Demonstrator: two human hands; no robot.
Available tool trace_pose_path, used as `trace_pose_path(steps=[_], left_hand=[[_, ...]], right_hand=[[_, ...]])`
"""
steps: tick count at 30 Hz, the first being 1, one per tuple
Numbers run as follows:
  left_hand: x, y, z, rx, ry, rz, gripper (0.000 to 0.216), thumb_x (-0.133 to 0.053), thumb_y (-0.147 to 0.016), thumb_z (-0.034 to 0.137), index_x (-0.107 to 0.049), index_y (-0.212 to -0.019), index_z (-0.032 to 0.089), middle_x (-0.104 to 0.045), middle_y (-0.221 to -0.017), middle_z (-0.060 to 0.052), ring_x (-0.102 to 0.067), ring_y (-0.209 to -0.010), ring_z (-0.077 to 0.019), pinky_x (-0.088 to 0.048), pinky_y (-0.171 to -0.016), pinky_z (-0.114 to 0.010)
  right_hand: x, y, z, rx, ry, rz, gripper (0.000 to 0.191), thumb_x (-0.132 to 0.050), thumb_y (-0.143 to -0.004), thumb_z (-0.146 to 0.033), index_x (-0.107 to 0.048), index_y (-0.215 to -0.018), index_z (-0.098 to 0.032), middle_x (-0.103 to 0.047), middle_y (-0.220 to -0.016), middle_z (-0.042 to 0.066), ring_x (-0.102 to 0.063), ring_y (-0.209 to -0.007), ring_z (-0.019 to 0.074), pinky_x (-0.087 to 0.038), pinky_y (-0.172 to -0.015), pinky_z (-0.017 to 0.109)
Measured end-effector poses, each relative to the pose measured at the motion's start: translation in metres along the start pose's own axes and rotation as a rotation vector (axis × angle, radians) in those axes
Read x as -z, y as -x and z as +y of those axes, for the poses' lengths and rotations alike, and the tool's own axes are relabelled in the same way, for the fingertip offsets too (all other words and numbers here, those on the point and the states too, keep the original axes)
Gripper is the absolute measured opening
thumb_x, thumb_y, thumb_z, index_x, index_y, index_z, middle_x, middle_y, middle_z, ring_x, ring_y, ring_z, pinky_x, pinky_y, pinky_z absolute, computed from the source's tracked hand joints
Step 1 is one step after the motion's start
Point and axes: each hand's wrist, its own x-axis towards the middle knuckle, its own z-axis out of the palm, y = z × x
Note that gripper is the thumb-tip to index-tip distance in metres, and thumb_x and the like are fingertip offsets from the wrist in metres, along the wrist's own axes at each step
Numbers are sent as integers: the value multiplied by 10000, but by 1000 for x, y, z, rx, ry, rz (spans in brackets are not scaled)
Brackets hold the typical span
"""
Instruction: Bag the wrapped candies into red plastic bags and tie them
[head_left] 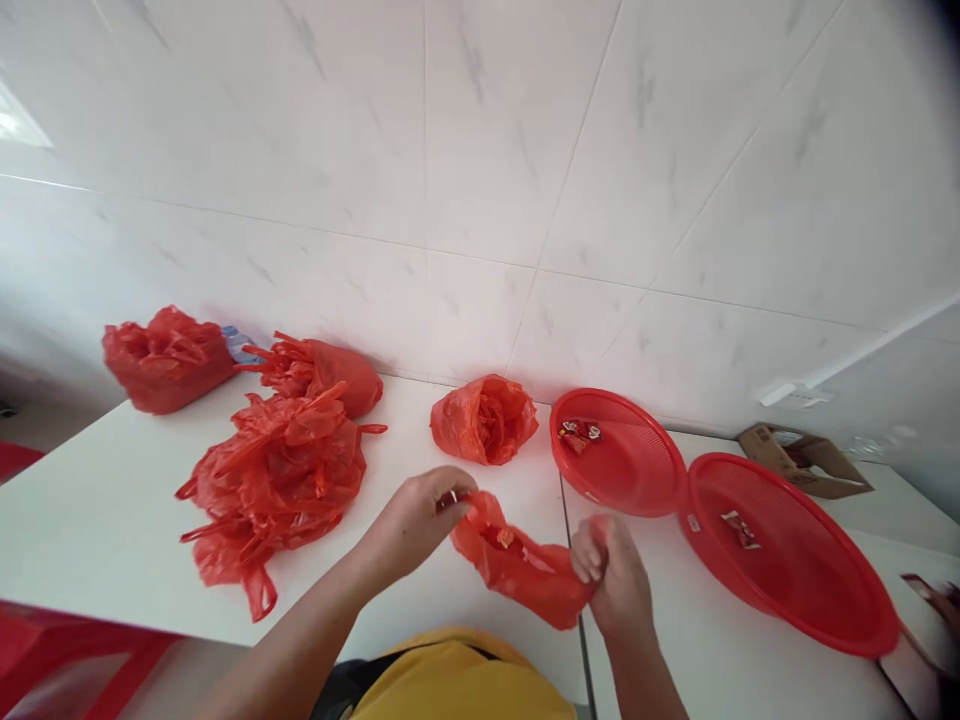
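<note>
Between my two hands a red plastic bag [517, 575] is stretched sideways over the table, its mouth partly open with small wrapped pieces showing inside. My left hand [427, 510] pinches the bag's left end between thumb and fingers. At the other end, my right hand [611, 570] is closed round the bag's edge and looks slightly blurred. Just beyond the hands sits another red bag [454, 420] with its mouth open and crumpled red plastic within. To the left lies a loose pile of red plastic bags [285, 480], handles sticking out.
Two red mesh baskets [637, 480] [795, 590] stand on the right, holding a few small wrapped packets [577, 434]. Behind them is an open cardboard box [825, 475]. More red bags [169, 365] and a plastic bottle [238, 345] line the tiled wall. A seam crosses the white table [97, 540].
</note>
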Motion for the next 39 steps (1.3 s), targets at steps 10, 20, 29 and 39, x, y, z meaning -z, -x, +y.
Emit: trace_pose_path(steps=[10, 20, 29, 39], left_hand=[[-50, 17, 3, -52, 17, -319, 331, -425, -710, 46, -657, -859, 229, -653, -887, -22, -587, -773, -138, -468, -707, -241], [-82, 26, -27, -287, -301, -285, 221, -613, -735, 92, -649, -902, 232, -633, -996, -52, -567, -913, -208, -481, -807, -324], [-98, 20, -50, -139, -96, -267, 165, -576, -827, 183, -706, -735, 224, -700, -838, -31, -617, -845, -185, -467, -818, -302], [-106, 25, -81, 222, 108, -184, 146, -562, -711, 138, -637, -810, 216, -676, -813, 4, -581, -761, -158, -423, -668, -266]], right_hand=[[-50, 26, 31, -179, 557, -519, 246, -540, -777, -374, -571, -613, -193, -435, -527, -52, -337, -519, 91, -249, -490, 220], [-31, 15, 59, -310, 256, -92, 395, -527, -824, -554, -586, -676, -193, -499, -537, -30, -392, -460, 104, -308, -421, 235], [-14, 7, 69, -300, 283, -341, 436, -523, -824, -594, -665, -807, -182, -508, -492, -32, -372, -405, 104, -266, -429, 239], [4, 1, 64, -223, 533, -523, 215, -623, -726, -417, -692, -693, -216, -634, -723, 33, -570, -690, 201, -453, -654, 311]])
